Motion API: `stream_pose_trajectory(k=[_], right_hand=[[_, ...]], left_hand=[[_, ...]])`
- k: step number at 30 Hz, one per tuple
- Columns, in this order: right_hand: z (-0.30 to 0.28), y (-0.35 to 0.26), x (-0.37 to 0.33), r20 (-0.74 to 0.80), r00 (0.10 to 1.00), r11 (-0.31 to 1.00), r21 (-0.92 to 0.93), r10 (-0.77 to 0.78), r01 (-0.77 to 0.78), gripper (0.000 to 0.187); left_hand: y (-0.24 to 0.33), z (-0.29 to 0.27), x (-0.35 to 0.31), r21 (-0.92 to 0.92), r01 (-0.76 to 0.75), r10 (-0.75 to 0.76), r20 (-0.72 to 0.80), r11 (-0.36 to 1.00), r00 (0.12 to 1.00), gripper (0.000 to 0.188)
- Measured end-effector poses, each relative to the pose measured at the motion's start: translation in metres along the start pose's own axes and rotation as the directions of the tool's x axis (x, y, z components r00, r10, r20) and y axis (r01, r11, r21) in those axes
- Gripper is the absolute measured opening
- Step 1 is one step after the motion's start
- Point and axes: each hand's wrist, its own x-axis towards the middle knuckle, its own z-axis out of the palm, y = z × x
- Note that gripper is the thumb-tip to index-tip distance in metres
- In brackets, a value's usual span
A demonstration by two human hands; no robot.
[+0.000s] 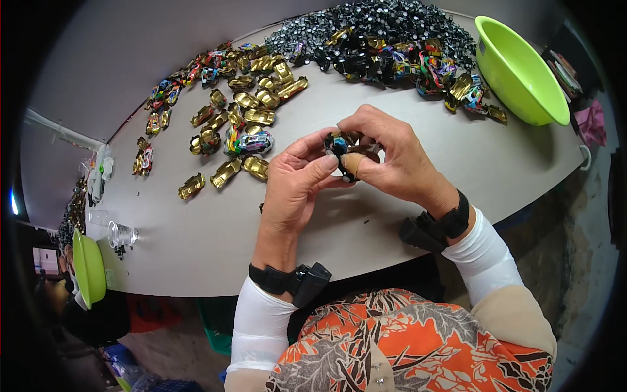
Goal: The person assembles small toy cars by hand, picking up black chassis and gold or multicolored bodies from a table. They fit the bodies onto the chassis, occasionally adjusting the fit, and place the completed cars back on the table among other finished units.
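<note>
holding one toy car (339,144), two hands (291,183)

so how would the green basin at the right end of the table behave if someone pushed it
The green basin would probably slide easily, since it looks smooth and glossy. It is likely light for its size, as it seems to be thin plastic. It may flex when gripped, but its even, rounded outline suggests it would hold its shape.
</note>
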Motion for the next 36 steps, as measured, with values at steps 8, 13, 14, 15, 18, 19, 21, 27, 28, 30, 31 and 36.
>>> stream_pose_trajectory(k=[8,13,14,15,18,19,21,27,28,30,31,36], right_hand=[[0.001,-0.001,-0.002,0.038,0.998,0.999,0.013,0.041,-0.042,0.02],[0.001,0.002,-0.003,0.002,0.999,0.997,0.051,0.05,-0.05,0.018],[0.0,0.003,-0.003,-0.002,0.998,0.997,0.044,0.067,-0.067,0.017],[0.0,0.003,-0.003,-0.006,0.996,0.996,0.038,0.085,-0.084,0.017],[-0.001,0.008,-0.005,-0.005,0.995,0.99,0.1,0.103,-0.102,0.018],[0.0,0.009,-0.004,0.003,0.995,0.985,0.138,0.1,-0.099,0.018],[-0.004,0.011,-0.003,0.044,0.994,0.976,0.192,0.097,-0.104,0.018],[-0.012,0.011,-0.004,0.176,0.964,0.902,0.353,0.198,-0.249,0.014],[-0.016,0.009,-0.003,0.215,0.949,0.867,0.398,0.231,-0.301,0.014],[-0.019,0.008,-0.002,0.249,0.938,0.801,0.494,0.241,-0.337,0.013],[-0.022,0.01,-0.002,0.284,0.929,0.786,0.506,0.236,-0.355,0.012],[-0.023,0.012,-0.002,0.377,0.892,0.766,0.488,0.247,-0.419,0.009]], left_hand=[[-0.001,-0.003,-0.001,0.007,0.018,-0.018,-0.007,1.0,1.0,0.037],[-0.005,0.001,-0.002,0.097,-0.001,0.0,0.006,0.995,1.0,0.036],[-0.007,0.003,-0.003,0.14,-0.016,0.013,0.027,0.99,1.0,0.036],[-0.008,0.005,-0.003,0.183,-0.033,0.024,0.048,0.983,0.999,0.036],[-0.009,0.002,-0.003,0.228,-0.041,0.021,0.088,0.973,0.996,0.037],[-0.007,0.002,-0.003,0.203,-0.02,0.003,0.087,0.979,0.996,0.037],[-0.003,0.002,-0.004,0.153,0.019,-0.033,0.085,0.988,0.996,0.038],[0.0,-0.002,-0.006,-0.009,0.127,-0.125,0.107,0.992,0.986,0.03],[0.0,-0.002,-0.005,-0.02,0.155,-0.152,0.126,0.988,0.98,0.028],[0.003,-0.002,-0.004,-0.021,0.133,-0.13,0.119,0.991,0.984,0.023],[0.0,-0.004,-0.004,-0.018,0.123,-0.12,0.111,0.992,0.987,0.022],[0.0,-0.001,-0.005,0.117,0.149,-0.162,0.107,0.982,0.981,0.02]])
